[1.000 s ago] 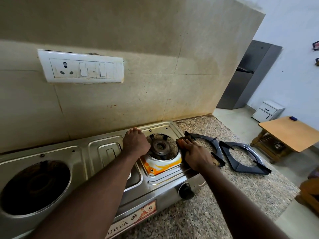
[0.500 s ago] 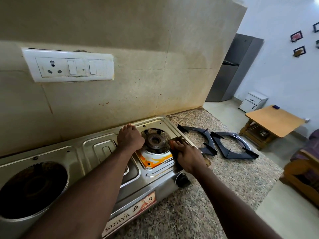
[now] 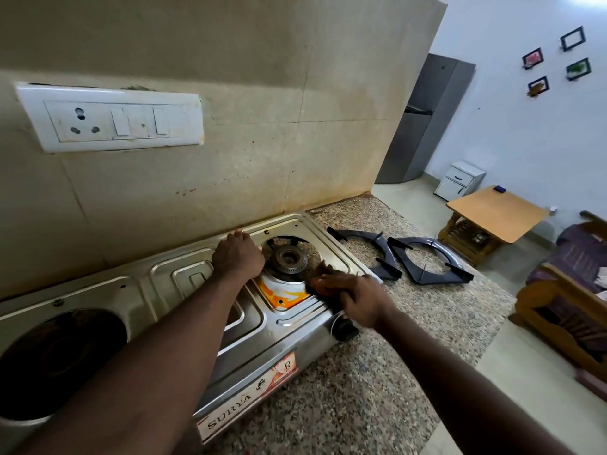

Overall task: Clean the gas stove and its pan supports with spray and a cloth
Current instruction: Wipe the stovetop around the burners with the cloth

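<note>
A steel two-burner gas stove [image 3: 184, 290] stands on the granite counter against the tiled wall. Its right burner [image 3: 290, 257] is bare, with an orange stain [image 3: 282, 295] on the plate in front of it. My left hand [image 3: 238, 256] rests on the stove top just left of that burner, fingers curled down. My right hand [image 3: 354, 300] holds a dark cloth [image 3: 323, 272] pressed on the stove's right front corner, beside the stain. Two dark pan supports [image 3: 371, 254] [image 3: 430, 261] lie flat on the counter to the stove's right.
The left burner opening [image 3: 56, 359] is dark and empty. A black knob [image 3: 343, 330] sticks out of the stove front below my right hand. A switch plate [image 3: 111, 118] is on the wall. Beyond the counter edge stand a wooden table [image 3: 496, 215], a fridge [image 3: 423, 119] and a sofa.
My right hand has slid the cloth toward me along the right side of the burner plate, nearer the orange stain. My left hand stays where it was.
</note>
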